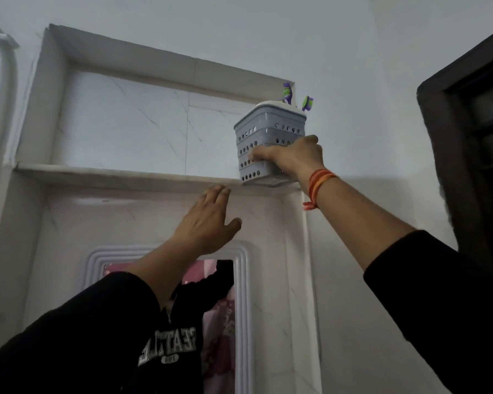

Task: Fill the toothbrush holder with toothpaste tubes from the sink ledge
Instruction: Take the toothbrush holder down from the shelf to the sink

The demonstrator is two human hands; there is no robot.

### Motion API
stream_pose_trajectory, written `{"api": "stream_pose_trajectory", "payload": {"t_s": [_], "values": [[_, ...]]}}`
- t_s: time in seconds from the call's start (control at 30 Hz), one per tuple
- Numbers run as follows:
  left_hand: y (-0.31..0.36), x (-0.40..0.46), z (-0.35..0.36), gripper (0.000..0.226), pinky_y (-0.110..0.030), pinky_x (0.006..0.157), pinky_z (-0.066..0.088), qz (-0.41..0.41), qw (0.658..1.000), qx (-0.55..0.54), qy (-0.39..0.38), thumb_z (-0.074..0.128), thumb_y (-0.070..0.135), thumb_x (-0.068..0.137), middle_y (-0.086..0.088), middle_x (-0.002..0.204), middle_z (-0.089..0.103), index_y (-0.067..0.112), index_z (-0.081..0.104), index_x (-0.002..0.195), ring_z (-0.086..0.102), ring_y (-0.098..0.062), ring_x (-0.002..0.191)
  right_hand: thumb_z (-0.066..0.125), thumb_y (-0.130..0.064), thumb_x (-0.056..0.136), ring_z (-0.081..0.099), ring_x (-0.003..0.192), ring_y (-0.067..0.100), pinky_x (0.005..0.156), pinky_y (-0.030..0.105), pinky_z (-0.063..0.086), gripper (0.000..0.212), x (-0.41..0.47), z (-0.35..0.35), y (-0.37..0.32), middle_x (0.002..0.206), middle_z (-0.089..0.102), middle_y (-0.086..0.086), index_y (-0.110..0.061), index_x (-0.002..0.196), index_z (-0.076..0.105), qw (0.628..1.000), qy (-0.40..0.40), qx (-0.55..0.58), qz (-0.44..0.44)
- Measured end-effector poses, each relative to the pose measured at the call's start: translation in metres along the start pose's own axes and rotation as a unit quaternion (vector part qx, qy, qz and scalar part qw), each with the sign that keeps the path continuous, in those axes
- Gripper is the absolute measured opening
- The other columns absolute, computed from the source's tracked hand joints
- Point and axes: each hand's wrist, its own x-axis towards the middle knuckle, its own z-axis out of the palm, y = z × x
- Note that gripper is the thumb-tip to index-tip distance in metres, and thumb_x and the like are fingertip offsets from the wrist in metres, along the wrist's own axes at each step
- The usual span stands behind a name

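Observation:
A grey perforated toothbrush holder stands at the right end of a high marble niche shelf. Two purple-and-green toothbrush ends stick out of its top. My right hand grips the holder's lower side, with an orange thread band on the wrist. My left hand is raised just below the shelf edge, fingers spread, holding nothing. No toothpaste tube is visible.
A white-framed mirror hangs below the shelf and reflects a black sweatshirt. A dark door frame stands at the right. A white pipe runs up the left wall.

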Motion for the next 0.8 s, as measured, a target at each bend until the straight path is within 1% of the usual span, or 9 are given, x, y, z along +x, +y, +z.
{"api": "stream_pose_trajectory", "payload": {"t_s": [0.07, 0.2, 0.3, 0.37, 0.43, 0.53, 0.57, 0.67, 0.8], "values": [[0.003, -0.024, 0.004, 0.077, -0.04, 0.122, 0.026, -0.011, 0.999, -0.041, -0.008, 0.055, 0.046, 0.096, -0.006, 0.165, 0.024, 0.013, 0.023, 0.158, 0.023, -0.024, 0.152, 0.09, -0.058, 0.039, 0.058, 0.115, 0.025, 0.094, 0.04, 0.056, 0.12, -0.025, 0.002, 0.012, 0.13, 0.052, 0.008, -0.007, 0.135, 0.038, 1.0, 0.0, 0.007, 0.003], [0.003, -0.088, 0.024, 0.071, -0.041, 0.12, 0.033, -0.052, 0.991, -0.109, -0.053, 0.055, 0.044, 0.095, -0.002, 0.161, 0.03, 0.018, 0.029, 0.155, 0.032, -0.021, 0.148, 0.087, -0.063, 0.024, 0.064, 0.106, 0.023, 0.085, 0.041, 0.061, 0.123, -0.085, 0.014, 0.055, 0.124, 0.059, 0.006, -0.012, 0.127, 0.045, 1.0, 0.003, 0.018, 0.018], [-0.002, -0.145, 0.047, 0.059, -0.036, 0.111, 0.039, -0.066, 0.986, -0.131, -0.075, 0.058, 0.042, 0.091, 0.0, 0.149, 0.044, 0.021, 0.043, 0.144, 0.043, -0.021, 0.138, 0.087, -0.07, 0.018, 0.067, 0.104, 0.02, 0.082, 0.039, 0.062, 0.125, -0.137, 0.025, 0.097, 0.118, 0.062, 0.001, -0.017, 0.125, 0.052, 0.999, -0.019, 0.002, 0.043], [-0.005, -0.184, 0.064, 0.056, -0.032, 0.108, 0.039, -0.081, 0.98, -0.152, -0.099, 0.06, 0.04, 0.09, 0.002, 0.146, 0.046, 0.023, 0.046, 0.141, 0.042, -0.018, 0.138, 0.089, -0.067, 0.022, 0.065, 0.104, 0.015, 0.085, 0.035, 0.061, 0.122, -0.179, 0.032, 0.124, 0.119, 0.059, -0.001, -0.016, 0.126, 0.051, 0.998, -0.032, -0.005, 0.055], [-0.006, -0.224, 0.08, 0.057, -0.028, 0.104, 0.039, -0.111, 0.969, -0.177, -0.135, 0.061, 0.037, 0.091, 0.002, 0.148, 0.045, 0.023, 0.044, 0.144, 0.043, -0.016, 0.137, 0.093, -0.058, 0.029, 0.061, 0.105, 0.012, 0.087, 0.031, 0.059, 0.121, -0.223, 0.036, 0.15, 0.122, 0.055, -0.002, -0.013, 0.129, 0.044, 0.997, -0.045, -0.002, 0.063], [-0.011, -0.282, 0.106, 0.054, -0.028, 0.104, 0.039, -0.141, 0.955, -0.177, -0.192, 0.06, 0.037, 0.094, -0.001, 0.143, 0.048, 0.02, 0.046, 0.143, 0.046, -0.019, 0.133, 0.1, -0.038, 0.042, 0.055, 0.099, 0.01, 0.074, 0.014, 0.046, 0.114, -0.288, 0.038, 0.189, 0.114, 0.051, -0.007, -0.008, 0.132, 0.035, 0.993, -0.071, 0.01, 0.098], [-0.012, -0.301, 0.115, 0.056, -0.03, 0.106, 0.04, -0.156, 0.949, -0.172, -0.212, 0.059, 0.039, 0.095, -0.001, 0.145, 0.047, 0.019, 0.045, 0.145, 0.046, -0.019, 0.134, 0.1, -0.034, 0.045, 0.053, 0.098, 0.01, 0.072, 0.014, 0.043, 0.112, -0.308, 0.041, 0.204, 0.113, 0.05, -0.008, -0.008, 0.131, 0.033, 0.99, -0.079, 0.01, 0.114], [-0.015, -0.353, 0.142, 0.056, -0.034, 0.109, 0.043, -0.208, 0.924, -0.166, -0.274, 0.059, 0.041, 0.095, -0.003, 0.147, 0.049, 0.017, 0.047, 0.145, 0.048, -0.021, 0.134, 0.102, -0.034, 0.043, 0.056, 0.105, 0.014, 0.082, 0.025, 0.049, 0.117, -0.369, 0.051, 0.251, 0.121, 0.052, -0.004, -0.008, 0.133, 0.031, 0.984, -0.097, 0.014, 0.15], [-0.02, -0.412, 0.178, 0.044, -0.029, 0.103, 0.046, -0.257, 0.883, -0.175, -0.351, 0.063, 0.037, 0.094, -0.002, 0.136, 0.063, 0.016, 0.063, 0.132, 0.059, -0.02, 0.124, 0.101, -0.04, 0.035, 0.056, 0.12, 0.017, 0.098, 0.037, 0.053, 0.133, -0.448, 0.064, 0.313, 0.139, 0.053, 0.002, -0.012, 0.143, 0.028, 0.972, -0.109, 0.022, 0.205]]}}
